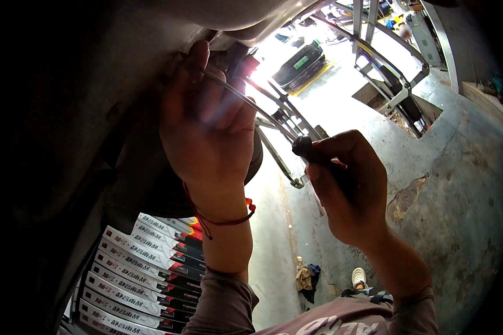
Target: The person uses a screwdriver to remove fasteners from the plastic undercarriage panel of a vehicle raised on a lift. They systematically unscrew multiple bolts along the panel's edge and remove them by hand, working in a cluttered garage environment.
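My right hand (pixel 349 184) is closed round the dark handle of a screwdriver-like tool. Its long, thin metal shaft (pixel 268 119) slants up and left across the fingers of my left hand (pixel 209 128). That hand is raised with the palm toward me, its fingers reaching up and loosely bent behind the shaft. The fingertips are at the shadowed lower edge of a large curved panel (pixel 235 14), which looks like part of a vehicle's underside. Shadow and glare hide what the shaft's far end touches. A red cord bracelet (pixel 223 222) circles my left wrist.
Stacked long white, black and red boxes (pixel 134 273) stand at lower left. Metal lift frames (pixel 397 84) rise beyond my hands, beside a rectangular floor pit (pixel 369 97). Farther off is a dark car part (pixel 299 66). Crumpled cloths (pixel 307 279) lie on the worn floor (pixel 458 184).
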### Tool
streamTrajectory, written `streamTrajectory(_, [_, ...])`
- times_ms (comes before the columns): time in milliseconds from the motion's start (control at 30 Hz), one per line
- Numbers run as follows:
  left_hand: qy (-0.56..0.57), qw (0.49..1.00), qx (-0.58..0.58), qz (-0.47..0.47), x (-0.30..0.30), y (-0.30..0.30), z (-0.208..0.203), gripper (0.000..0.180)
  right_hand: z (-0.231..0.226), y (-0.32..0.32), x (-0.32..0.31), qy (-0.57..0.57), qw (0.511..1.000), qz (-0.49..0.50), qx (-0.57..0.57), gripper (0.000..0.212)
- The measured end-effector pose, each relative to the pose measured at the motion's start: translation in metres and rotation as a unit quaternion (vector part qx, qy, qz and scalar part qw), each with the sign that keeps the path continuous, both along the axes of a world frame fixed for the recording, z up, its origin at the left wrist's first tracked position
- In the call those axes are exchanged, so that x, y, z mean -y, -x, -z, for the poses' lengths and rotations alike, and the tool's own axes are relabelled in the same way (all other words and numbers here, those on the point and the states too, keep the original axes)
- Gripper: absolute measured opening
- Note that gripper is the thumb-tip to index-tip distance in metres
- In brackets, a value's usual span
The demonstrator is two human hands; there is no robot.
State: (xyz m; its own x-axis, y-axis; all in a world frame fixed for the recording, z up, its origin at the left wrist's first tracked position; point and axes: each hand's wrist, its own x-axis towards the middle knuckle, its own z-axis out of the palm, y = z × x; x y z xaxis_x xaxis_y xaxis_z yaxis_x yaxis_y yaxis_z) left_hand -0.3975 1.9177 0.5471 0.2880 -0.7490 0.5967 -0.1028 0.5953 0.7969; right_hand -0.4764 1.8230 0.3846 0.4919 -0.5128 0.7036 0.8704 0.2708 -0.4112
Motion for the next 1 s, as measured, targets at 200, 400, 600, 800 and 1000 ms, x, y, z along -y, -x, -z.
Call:
streamTrajectory(200, [0.001,1.000,-0.006,0.001,-0.003,0.000,-0.002,0.036,0.001,-0.012,-0.001,0.006,0.998,0.051,0.041,0.015])
streamTrajectory(400, [-0.010,1.000,0.023,0.015,-0.002,0.002,-0.006,0.039,0.001,-0.018,-0.001,0.038,0.989,0.135,0.037,0.017])
streamTrajectory(600, [0.009,0.998,0.066,-0.010,0.000,0.001,0.004,0.039,-0.008,-0.022,-0.003,0.028,0.949,0.311,0.049,0.017])
streamTrajectory(800, [0.041,0.996,0.063,-0.039,0.003,-0.002,0.008,0.034,-0.012,-0.005,0.006,-0.043,0.982,-0.173,-0.065,0.011])
streamTrajectory(1000, [0.079,0.987,0.039,-0.132,0.010,0.008,0.012,0.027,-0.012,-0.010,0.010,-0.084,0.970,-0.229,-0.014,0.031])
